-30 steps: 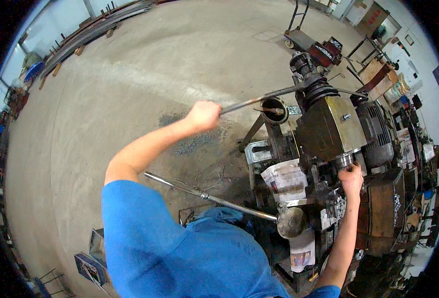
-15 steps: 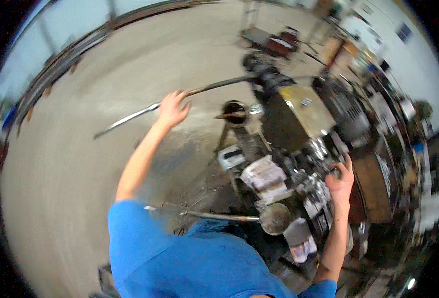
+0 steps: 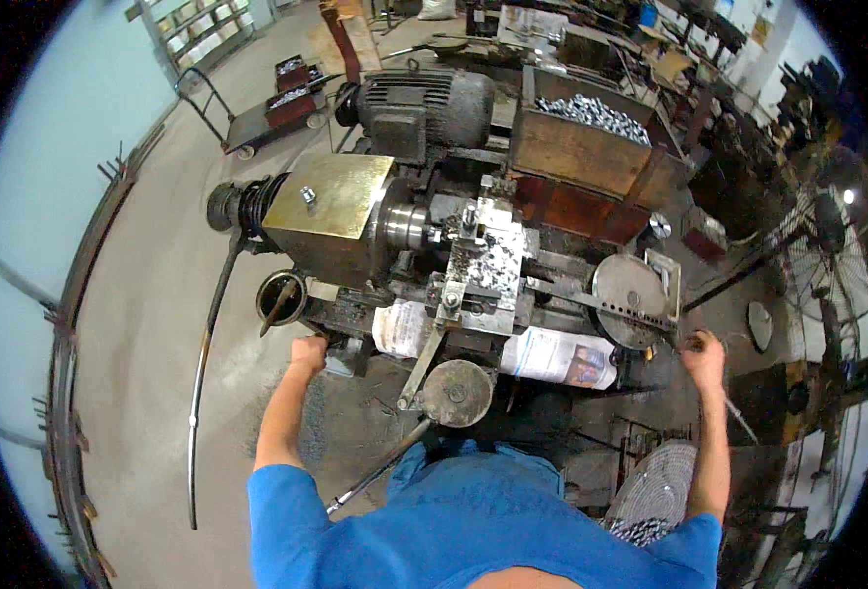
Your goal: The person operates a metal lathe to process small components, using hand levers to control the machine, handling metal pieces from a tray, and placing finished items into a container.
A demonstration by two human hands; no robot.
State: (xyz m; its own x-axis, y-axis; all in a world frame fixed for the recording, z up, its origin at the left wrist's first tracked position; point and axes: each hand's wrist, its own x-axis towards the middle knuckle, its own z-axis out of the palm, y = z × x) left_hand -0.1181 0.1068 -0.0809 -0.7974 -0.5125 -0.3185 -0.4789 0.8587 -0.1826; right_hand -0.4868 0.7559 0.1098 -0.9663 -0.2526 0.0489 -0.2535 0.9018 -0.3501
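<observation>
My left hand point(image 3: 308, 351) is closed, low beside a round dark pot point(image 3: 282, 297) with a stick in it; anything within its fingers is hidden. A small grey box-like thing point(image 3: 344, 359) lies close to that hand. My right hand point(image 3: 704, 357) curls closed at the right end of a lathe-like machine, near a round disc point(image 3: 633, 299) with a perforated metal bar point(image 3: 591, 297) across it. Something dark shows at its fingertips, too unclear to name. Further left, a long lever point(image 3: 205, 358) extends from the machine with neither hand on it.
A yellow-topped headstock point(image 3: 331, 196) holds a small metal piece. Shavings cover the carriage point(image 3: 486, 260). Behind stand a motor point(image 3: 424, 108) and a metal bin point(image 3: 576, 137) of small shiny parts. A round weight point(image 3: 458, 394) is before my body; a fan point(image 3: 827, 231) stands right.
My view has swung to the right. My left hand has left the long lever and closed beside the pot. My right hand has gone from the carriage to the machine's right end.
</observation>
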